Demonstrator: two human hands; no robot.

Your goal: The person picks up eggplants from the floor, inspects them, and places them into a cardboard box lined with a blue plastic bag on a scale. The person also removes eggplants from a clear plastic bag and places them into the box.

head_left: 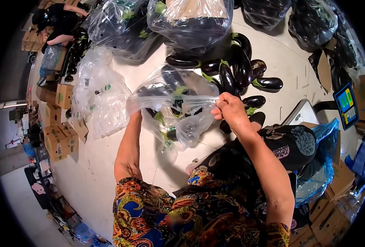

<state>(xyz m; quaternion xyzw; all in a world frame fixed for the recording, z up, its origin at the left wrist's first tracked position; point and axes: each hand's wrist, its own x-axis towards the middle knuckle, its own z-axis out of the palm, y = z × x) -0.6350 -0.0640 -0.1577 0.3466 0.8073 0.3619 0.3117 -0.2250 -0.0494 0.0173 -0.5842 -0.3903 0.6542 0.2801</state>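
A clear plastic bag (194,123) with several eggplants inside lies on the floor in front of me. My right hand (228,109) is closed on the right end of the bag's stretched rim. At the rim's left end my left hand (135,112) is behind or inside the plastic, so its fingers are hidden. Loose dark eggplants (241,66) with green stems lie to the right of the bag and beyond it.
Full bags of eggplants (190,29) stand at the far side. Empty clear bags (102,94) lie at left, near cardboard boxes (61,141). A scale display (347,105) and a blue bag (320,177) are at right. Another person (59,20) is at upper left.
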